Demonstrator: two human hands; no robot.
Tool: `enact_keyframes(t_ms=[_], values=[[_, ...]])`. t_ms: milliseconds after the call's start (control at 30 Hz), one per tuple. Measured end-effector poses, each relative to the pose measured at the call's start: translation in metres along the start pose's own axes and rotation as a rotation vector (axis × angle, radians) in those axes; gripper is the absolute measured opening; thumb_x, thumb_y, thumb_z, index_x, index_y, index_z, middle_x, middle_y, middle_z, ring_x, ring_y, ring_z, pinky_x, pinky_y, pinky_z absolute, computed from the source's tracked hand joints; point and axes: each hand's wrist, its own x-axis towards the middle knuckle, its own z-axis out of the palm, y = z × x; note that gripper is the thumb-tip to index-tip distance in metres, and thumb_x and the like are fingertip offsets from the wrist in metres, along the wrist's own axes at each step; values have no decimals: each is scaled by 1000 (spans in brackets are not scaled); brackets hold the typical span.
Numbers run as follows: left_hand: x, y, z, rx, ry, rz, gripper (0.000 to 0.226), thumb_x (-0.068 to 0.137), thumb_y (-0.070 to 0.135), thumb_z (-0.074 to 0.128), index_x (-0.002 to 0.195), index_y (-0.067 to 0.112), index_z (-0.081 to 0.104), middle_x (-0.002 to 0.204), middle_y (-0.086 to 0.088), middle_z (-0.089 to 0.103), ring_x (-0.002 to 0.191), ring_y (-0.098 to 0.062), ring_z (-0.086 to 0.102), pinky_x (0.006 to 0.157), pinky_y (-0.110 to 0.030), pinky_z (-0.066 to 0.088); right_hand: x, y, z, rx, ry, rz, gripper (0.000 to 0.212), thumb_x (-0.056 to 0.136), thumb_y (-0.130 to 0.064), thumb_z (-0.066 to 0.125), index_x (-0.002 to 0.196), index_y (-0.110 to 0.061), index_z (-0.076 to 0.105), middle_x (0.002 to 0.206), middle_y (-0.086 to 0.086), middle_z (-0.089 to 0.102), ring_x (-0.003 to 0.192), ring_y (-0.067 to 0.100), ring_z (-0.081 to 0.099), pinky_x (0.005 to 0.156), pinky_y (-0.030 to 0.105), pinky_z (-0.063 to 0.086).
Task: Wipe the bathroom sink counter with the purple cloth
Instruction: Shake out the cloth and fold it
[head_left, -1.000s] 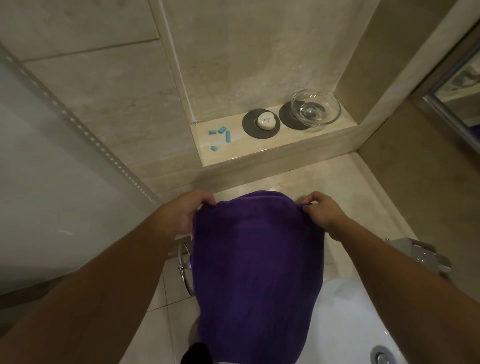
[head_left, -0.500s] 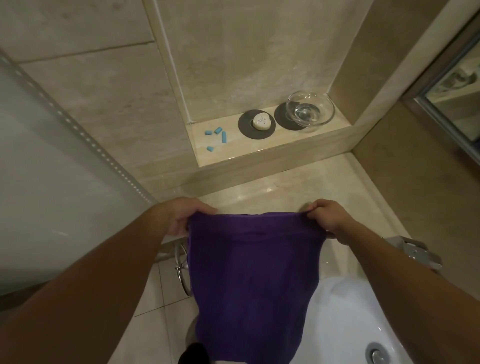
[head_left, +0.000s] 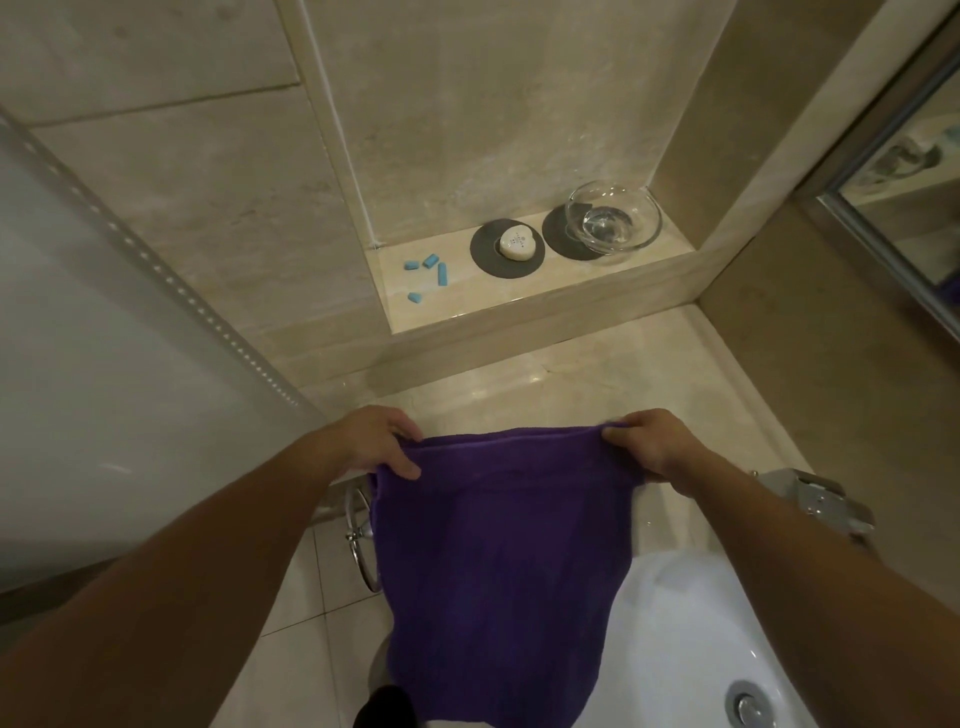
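A purple cloth (head_left: 498, 561) hangs spread out in front of me, above the near edge of the beige marble counter (head_left: 545, 389). My left hand (head_left: 374, 441) pinches its top left corner. Its top right corner is pinched by my right hand (head_left: 644, 441). The cloth's lower part drapes down past the counter edge and covers part of the white sink basin (head_left: 691, 639) at the lower right. The sink drain (head_left: 748, 706) shows at the bottom right.
A raised ledge (head_left: 519, 306) behind the counter carries several small blue pieces (head_left: 426, 270), a white soap (head_left: 514, 244) on a dark round mat, and a glass bowl (head_left: 613, 221). A chrome tap (head_left: 815, 499) sits right, a towel ring (head_left: 361, 540) left, a mirror (head_left: 904, 171) far right.
Both hands have lowered the cloth's top edge toward the counter and drawn it wider and flatter. The view has tilted down a little, showing more of the sink.
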Motion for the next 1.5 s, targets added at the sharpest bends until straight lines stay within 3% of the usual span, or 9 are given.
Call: enact_keyframes(t_ms=[167, 233, 333, 533, 833, 1000, 1167, 1300, 1500], values=[[8, -7, 0, 99, 218, 110, 16, 76, 2, 80, 77, 14, 69, 66, -1, 58, 60, -16, 53, 52, -21, 44, -3, -2, -4, -3, 35, -7, 14, 95, -21, 66, 93, -8, 71, 79, 8, 67, 71, 22, 60, 61, 33, 52], [8, -8, -2, 56, 246, 131, 12, 77, 6, 81, 77, 14, 72, 69, -1, 63, 65, -15, 57, 61, -26, 49, -4, -1, -6, 16, 41, -2, 13, 94, -19, 67, 92, -7, 71, 81, 10, 67, 75, 24, 62, 67, 38, 58], [2, -3, -5, -225, 308, 161, 10, 74, 2, 82, 78, 10, 76, 81, -8, 71, 78, -19, 63, 80, -36, 51, -8, 0, -9, 26, 48, 0, 11, 93, -16, 67, 90, -7, 71, 85, 11, 68, 80, 24, 62, 77, 40, 57], [-17, 17, -10, -514, 379, 293, 19, 74, -7, 76, 79, 11, 73, 83, -9, 68, 79, -18, 61, 74, -32, 50, -28, -3, -19, -1, 54, -19, 11, 95, -12, 60, 92, -8, 70, 87, 11, 68, 82, 26, 62, 71, 36, 53], [-61, 25, -13, -372, 320, 339, 18, 82, -12, 67, 83, 6, 64, 78, -10, 67, 70, -16, 61, 58, -18, 52, -72, -9, -43, -5, 114, -91, 16, 96, -18, 63, 82, -12, 69, 77, 8, 66, 73, 23, 61, 60, 28, 45], [-90, 34, -16, -348, 338, 397, 27, 79, -17, 67, 89, 9, 66, 89, -13, 70, 78, -21, 64, 68, -28, 54, -108, -13, -54, -12, 137, -127, 15, 95, -16, 62, 85, -9, 70, 78, 9, 67, 70, 20, 59, 57, 27, 42], [-115, 39, -13, -159, 459, 510, 17, 84, 0, 73, 92, 15, 73, 93, -7, 70, 83, -17, 62, 85, -34, 53, -141, -14, -66, 17, 181, -144, 19, 95, -20, 64, 90, -3, 70, 80, 12, 64, 70, 21, 57, 53, 25, 39], [-134, 42, -16, 40, 545, 557, 13, 86, 13, 74, 93, 24, 74, 96, 0, 71, 76, -11, 59, 77, -30, 50, -169, -19, -81, 18, 206, -183, 19, 94, -21, 67, 93, -3, 72, 79, 11, 64, 72, 21, 56, 58, 27, 44], [-171, 59, -23, 281, 580, 636, 13, 92, 14, 66, 95, 19, 77, 91, 2, 68, 88, -18, 60, 80, -30, 43, -208, -30, -101, 49, 259, -255, 6, 89, -7, 71, 83, -7, 70, 77, 9, 64, 70, 19, 56, 60, 28, 46]])
